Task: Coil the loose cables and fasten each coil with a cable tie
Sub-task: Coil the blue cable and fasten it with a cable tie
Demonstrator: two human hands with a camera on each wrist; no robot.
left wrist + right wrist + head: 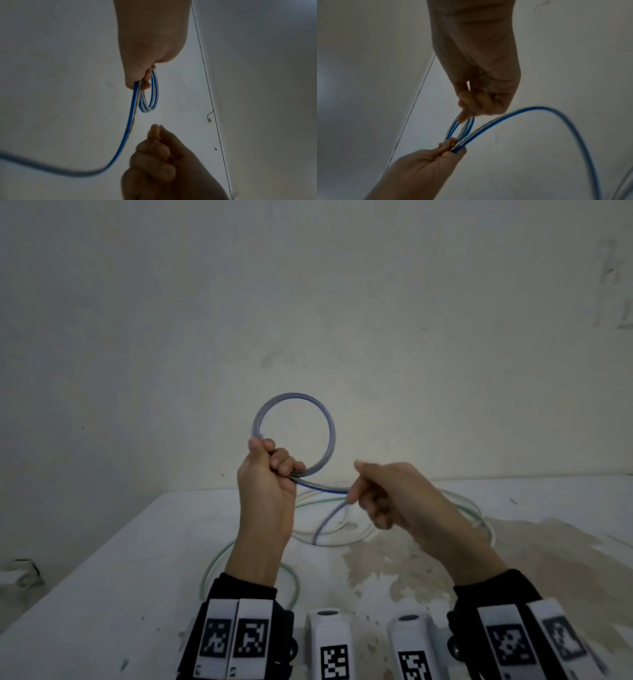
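My left hand [270,463] is raised above the table and grips a small coil of blue-striped clear cable [331,436] where its turns cross. The coil [152,94] has a few turns and stands upright above the fist. The cable's loose run [325,489] leaves the fist to the right, bends beside my right hand [371,494] and drops to the table. My right hand's fingers [154,136] are curled, thumb tip against forefinger. In both wrist views the blurred loose run [537,108] passes beside that hand, and no cable shows between its fingertips.
More clear cables, some green-striped [478,517], lie in loose loops on the white table [137,577], one curving near my left wrist [215,559]. A stained patch [394,559] marks the table's right half. Two white marker-tagged blocks [330,642] stand at the near edge. A plain wall rises behind.
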